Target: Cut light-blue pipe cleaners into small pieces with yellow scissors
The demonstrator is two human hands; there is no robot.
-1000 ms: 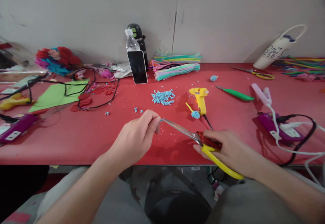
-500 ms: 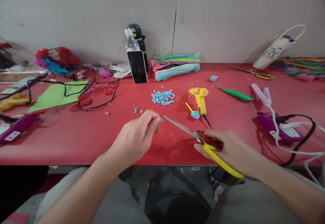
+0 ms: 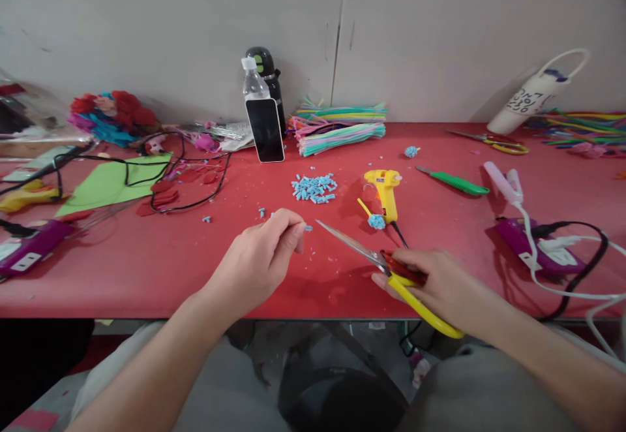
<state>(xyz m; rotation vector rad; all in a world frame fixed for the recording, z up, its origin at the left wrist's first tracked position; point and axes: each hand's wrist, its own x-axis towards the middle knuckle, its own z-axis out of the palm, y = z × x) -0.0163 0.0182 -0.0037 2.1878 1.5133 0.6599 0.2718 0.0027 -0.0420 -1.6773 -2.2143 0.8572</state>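
Between thumb and forefinger, my left hand (image 3: 261,259) pinches a small blue pipe cleaner piece (image 3: 308,228) whose tip pokes out to the right. My right hand (image 3: 435,282) is closed around the red and yellow handles of a pair of scissors (image 3: 359,248). The scissor blades point up and left, their tips a short gap to the right of the blue piece. Beyond my hands lies a pile of cut blue pieces (image 3: 314,188). A few loose bits (image 3: 261,212) are scattered by my left hand.
A yellow glue gun (image 3: 386,190) stands right of the pile, a blue ball (image 3: 376,221) beside it. Farther right lie a green utility knife (image 3: 457,183) and a purple power strip (image 3: 542,249). Pipe cleaner bundles (image 3: 342,133) and a propped phone (image 3: 265,130) are at the back.
My left hand has shifted slightly left and up with the blue piece, widening the gap to the scissor tips. The scissors have barely moved.
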